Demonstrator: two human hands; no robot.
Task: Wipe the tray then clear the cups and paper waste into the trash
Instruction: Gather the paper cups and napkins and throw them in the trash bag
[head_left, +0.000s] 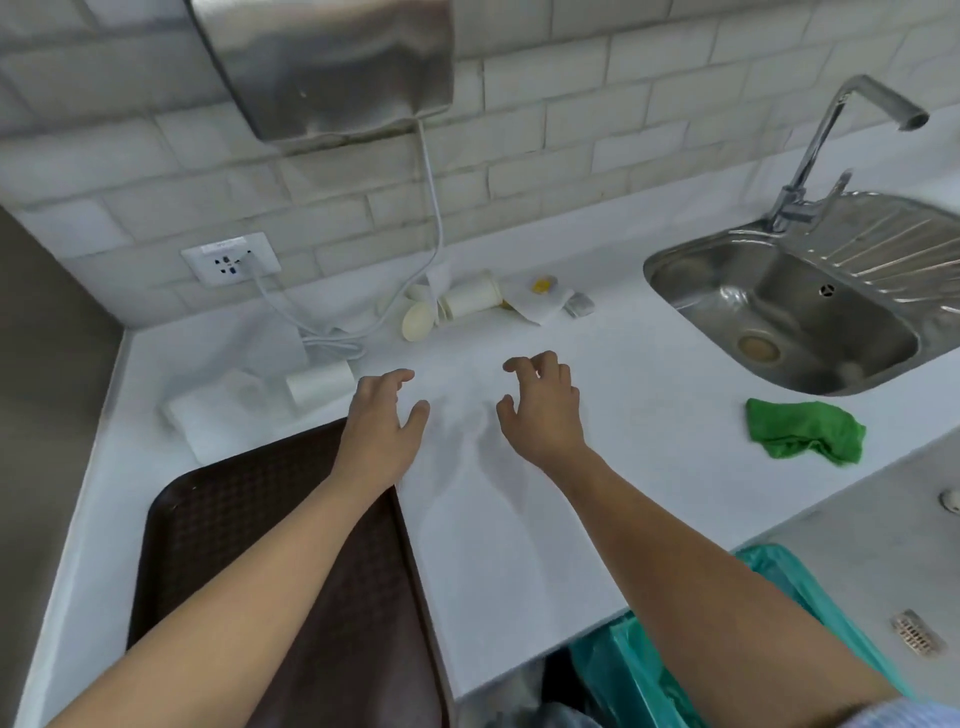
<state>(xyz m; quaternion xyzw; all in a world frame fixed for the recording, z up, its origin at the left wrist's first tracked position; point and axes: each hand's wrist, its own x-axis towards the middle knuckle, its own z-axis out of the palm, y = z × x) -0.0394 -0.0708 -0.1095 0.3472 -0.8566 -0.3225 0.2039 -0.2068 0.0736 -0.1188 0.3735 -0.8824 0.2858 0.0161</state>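
A dark brown tray (228, 525) lies on the white counter at the lower left, my left forearm across it. My left hand (382, 421) hovers past its far right corner, fingers loosely spread, holding nothing. My right hand (543, 410) hovers beside it over bare counter, fingers bent, empty too. Far ahead lie tipped white paper cups (470, 299) and a small one (417, 322), with crumpled paper (537, 306) beside them. Another tipped cup (319, 382) and paper napkins (218, 415) lie left of my left hand. A green cloth (805, 428) sits at the right. The trash bin with a teal bag (675, 654) stands below the counter edge.
A steel sink (779, 312) with a tap (831, 130) is at the right. A wall socket (231, 257) with a white cable (332, 343) is at the back left, and a steel dispenser (322, 62) hangs above. A small grey item (579, 305) lies near the paper.
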